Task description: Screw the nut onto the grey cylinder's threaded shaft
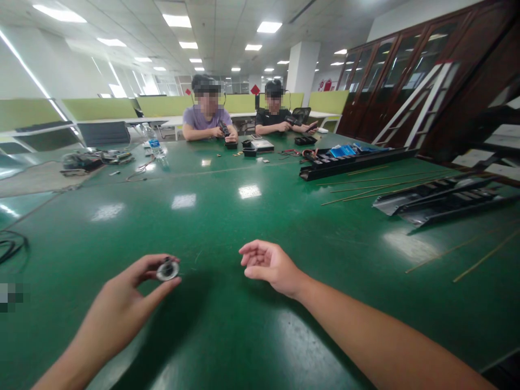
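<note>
My left hand hovers over the green table near its front edge and pinches a small round black and silver part between thumb and fingers. My right hand floats a short way to the right of that part, palm turned inward. Its fingers are loosely curled and hold nothing. The two hands are apart and do not touch.
Two people sit at the far side handling small black devices. A water bottle stands at the back left. Long black trays and thin rods lie on the right. A black cable sits at the left edge.
</note>
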Demonstrator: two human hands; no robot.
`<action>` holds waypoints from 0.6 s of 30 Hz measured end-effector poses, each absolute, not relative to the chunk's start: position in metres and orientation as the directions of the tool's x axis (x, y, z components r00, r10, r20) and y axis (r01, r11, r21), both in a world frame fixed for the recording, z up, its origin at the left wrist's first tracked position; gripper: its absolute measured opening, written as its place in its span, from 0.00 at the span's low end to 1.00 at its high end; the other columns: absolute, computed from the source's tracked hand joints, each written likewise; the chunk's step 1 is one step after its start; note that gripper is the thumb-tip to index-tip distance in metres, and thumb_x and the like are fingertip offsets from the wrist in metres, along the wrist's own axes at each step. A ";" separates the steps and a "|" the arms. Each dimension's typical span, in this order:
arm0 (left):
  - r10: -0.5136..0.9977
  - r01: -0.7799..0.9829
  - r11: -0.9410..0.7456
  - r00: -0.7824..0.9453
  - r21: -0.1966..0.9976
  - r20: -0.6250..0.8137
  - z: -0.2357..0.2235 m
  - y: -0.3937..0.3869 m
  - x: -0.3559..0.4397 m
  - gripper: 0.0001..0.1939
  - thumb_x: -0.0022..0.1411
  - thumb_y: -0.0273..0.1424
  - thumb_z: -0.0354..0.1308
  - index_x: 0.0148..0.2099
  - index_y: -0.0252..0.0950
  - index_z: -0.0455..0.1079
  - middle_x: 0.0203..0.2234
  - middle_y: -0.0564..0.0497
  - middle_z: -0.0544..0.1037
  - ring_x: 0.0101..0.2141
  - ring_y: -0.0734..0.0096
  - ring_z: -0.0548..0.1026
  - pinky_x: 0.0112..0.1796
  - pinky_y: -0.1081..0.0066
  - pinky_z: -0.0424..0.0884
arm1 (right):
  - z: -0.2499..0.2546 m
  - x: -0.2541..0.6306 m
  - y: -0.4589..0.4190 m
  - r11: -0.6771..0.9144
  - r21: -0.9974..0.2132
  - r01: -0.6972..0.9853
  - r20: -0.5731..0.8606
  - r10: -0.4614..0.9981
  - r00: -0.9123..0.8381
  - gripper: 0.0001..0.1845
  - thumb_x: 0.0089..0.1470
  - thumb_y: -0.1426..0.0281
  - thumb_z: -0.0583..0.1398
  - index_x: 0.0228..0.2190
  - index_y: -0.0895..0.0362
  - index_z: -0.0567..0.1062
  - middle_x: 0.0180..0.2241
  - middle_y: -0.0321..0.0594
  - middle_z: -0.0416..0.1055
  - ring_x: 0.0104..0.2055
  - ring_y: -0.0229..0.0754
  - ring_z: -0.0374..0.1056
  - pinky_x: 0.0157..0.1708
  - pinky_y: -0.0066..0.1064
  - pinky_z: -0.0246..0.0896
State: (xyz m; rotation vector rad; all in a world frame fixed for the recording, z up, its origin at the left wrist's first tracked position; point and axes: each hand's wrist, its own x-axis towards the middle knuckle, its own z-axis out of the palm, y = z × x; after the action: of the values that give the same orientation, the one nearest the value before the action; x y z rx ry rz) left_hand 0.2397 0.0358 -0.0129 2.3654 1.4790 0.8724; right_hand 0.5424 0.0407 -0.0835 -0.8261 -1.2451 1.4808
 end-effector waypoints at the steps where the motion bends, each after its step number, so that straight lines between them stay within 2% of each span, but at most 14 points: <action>1: 0.866 0.713 -0.497 0.378 0.494 0.326 -0.016 0.044 0.259 0.20 0.61 0.44 0.62 0.51 0.40 0.72 0.40 0.49 0.80 0.37 0.63 0.79 0.39 0.66 0.76 | -0.085 0.543 0.043 0.061 -0.974 -0.219 0.108 0.972 -0.210 0.23 0.40 0.75 0.69 0.41 0.59 0.74 0.34 0.37 0.72 0.30 0.33 0.66 0.34 0.29 0.64; 5: 0.770 0.588 -0.629 0.563 0.508 0.301 -0.032 0.061 0.324 0.16 0.65 0.37 0.57 0.54 0.40 0.71 0.45 0.45 0.77 0.45 0.61 0.75 0.48 0.60 0.73 | -0.090 0.544 0.045 0.137 -0.991 -0.002 0.137 0.986 -0.097 0.27 0.42 0.80 0.62 0.47 0.57 0.69 0.40 0.39 0.69 0.29 0.32 0.66 0.30 0.27 0.63; 10: 0.787 0.528 -0.590 0.544 0.611 0.290 -0.062 0.060 0.335 0.18 0.66 0.35 0.57 0.58 0.41 0.68 0.47 0.46 0.76 0.46 0.63 0.75 0.49 0.62 0.72 | -0.089 0.541 0.039 0.267 -0.926 0.266 0.228 0.959 -0.172 0.31 0.43 0.83 0.60 0.50 0.53 0.67 0.43 0.39 0.70 0.34 0.36 0.68 0.34 0.29 0.64; 14: 0.851 0.553 -0.511 0.431 0.658 0.299 -0.071 0.058 0.326 0.18 0.61 0.35 0.62 0.53 0.40 0.69 0.44 0.48 0.78 0.43 0.63 0.77 0.46 0.63 0.74 | -0.085 0.541 0.037 0.273 -0.908 0.317 0.224 0.957 -0.183 0.30 0.44 0.83 0.61 0.49 0.53 0.67 0.42 0.39 0.71 0.34 0.36 0.68 0.34 0.30 0.63; 18: 0.839 0.561 -0.536 0.436 0.631 0.325 -0.068 0.059 0.327 0.13 0.60 0.34 0.63 0.47 0.39 0.72 0.40 0.49 0.79 0.41 0.64 0.77 0.44 0.64 0.74 | -0.081 0.541 0.035 0.281 -0.895 0.345 0.233 0.957 -0.175 0.26 0.44 0.82 0.62 0.46 0.54 0.70 0.41 0.39 0.73 0.35 0.37 0.69 0.35 0.30 0.63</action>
State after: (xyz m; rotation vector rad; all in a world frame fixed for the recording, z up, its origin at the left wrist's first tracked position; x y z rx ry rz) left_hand 0.3275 0.0585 -0.0680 2.2608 1.1823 0.8688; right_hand 0.5412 0.0354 -0.0810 -1.2007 -1.6934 0.8968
